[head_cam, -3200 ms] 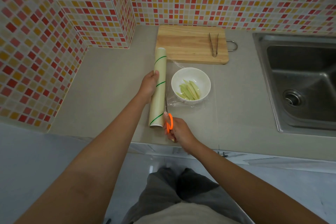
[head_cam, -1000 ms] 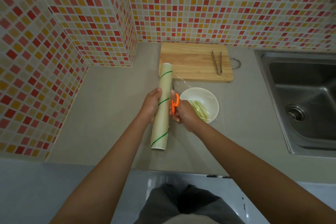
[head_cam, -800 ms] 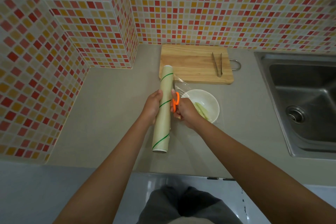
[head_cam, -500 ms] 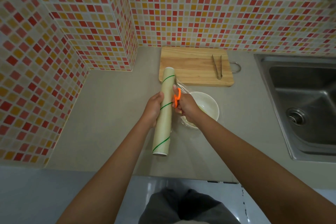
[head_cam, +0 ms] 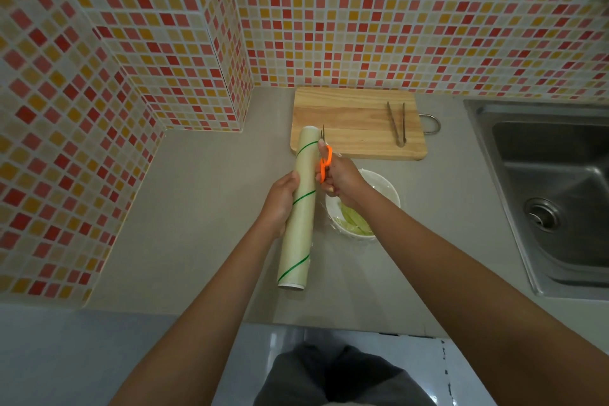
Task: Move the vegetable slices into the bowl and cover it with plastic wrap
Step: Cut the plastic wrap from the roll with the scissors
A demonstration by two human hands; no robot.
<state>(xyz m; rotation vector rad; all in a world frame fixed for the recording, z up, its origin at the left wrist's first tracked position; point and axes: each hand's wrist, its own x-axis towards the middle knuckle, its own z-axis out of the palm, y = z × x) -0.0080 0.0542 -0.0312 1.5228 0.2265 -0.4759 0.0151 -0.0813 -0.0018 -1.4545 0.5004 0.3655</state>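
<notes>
The pale green vegetable slices (head_cam: 354,220) lie in the round white ceramic bowl (head_cam: 389,189) beside my cream plastic wrap roll (head_cam: 298,208) with green stripes; clear film covers the bowl.

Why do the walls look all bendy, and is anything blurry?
Head view: the wide lens bows the tiled wall at the edges; light is dim and even; the roll of plastic wrap, scissors and bowl are fairly sharp; the sink shows soft glare.
</notes>
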